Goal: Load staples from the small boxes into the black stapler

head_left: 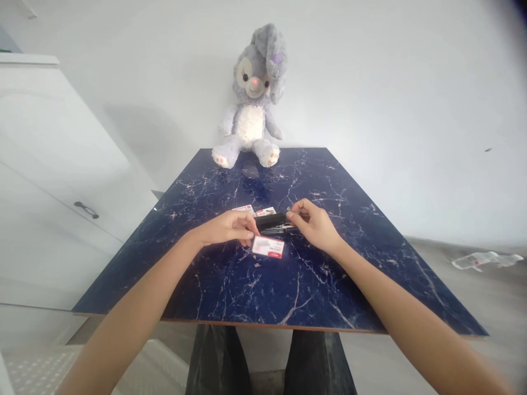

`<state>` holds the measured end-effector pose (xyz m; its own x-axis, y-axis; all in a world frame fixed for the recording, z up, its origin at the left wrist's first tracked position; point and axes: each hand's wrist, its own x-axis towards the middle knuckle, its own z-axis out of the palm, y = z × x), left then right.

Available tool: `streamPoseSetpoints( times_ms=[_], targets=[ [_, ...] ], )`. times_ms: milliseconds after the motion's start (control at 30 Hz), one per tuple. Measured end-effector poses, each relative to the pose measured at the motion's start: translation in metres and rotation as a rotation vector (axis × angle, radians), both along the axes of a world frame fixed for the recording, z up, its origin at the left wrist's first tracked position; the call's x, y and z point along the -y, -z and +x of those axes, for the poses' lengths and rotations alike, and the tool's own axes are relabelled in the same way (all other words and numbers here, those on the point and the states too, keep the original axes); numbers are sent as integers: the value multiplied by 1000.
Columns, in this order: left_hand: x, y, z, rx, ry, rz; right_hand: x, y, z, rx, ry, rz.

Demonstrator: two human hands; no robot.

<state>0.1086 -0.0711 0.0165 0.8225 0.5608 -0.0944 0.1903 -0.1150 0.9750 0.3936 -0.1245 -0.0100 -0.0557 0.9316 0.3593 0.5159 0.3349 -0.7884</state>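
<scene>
A black stapler (270,221) lies across the middle of the table, with its metal rail (275,230) showing along the near side. My left hand (234,226) is closed at the stapler's left end, thumb and fingers curled around it. Just below those fingertips is a small white and red box (268,247) with a picture of a stapler-like item on it. At the stapler's right end my right hand (312,220) makes a pinch. Something small and greyish shows at its fingertips, too small to name.
Behind the stapler lie a white and red card or box (244,208) and another one (265,211). A grey plush rabbit (252,104) sits at the far edge of the blue marbled table (263,296). White cabinets (53,181) stand on the left. Clear plastic packaging (486,260) lies at the right.
</scene>
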Motion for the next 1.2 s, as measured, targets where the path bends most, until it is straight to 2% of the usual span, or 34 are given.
streamPoseSetpoints(
  times_ms=[100,200,300,400,600,733,967,1200],
  targets=[
    [0,-4,-1,-41,-30,93,-2,1,1,-32,3,-43],
    [-2,-4,-1,-4,-239,170,-3,-1,3,-1,28,-58],
    [-7,0,0,95,-464,211,-3,-3,5,113,62,-10],
    [-11,7,2,146,-559,215,-3,-5,6,132,105,37],
    [-11,13,5,112,-532,194,-8,2,9,102,124,27],
    [-11,13,6,119,-544,203,-8,5,10,170,54,44],
    [-11,12,5,89,-565,218,-8,0,14,357,-174,39],
    [-13,15,5,81,-547,215,-7,-5,16,360,-180,-1]
  ],
)
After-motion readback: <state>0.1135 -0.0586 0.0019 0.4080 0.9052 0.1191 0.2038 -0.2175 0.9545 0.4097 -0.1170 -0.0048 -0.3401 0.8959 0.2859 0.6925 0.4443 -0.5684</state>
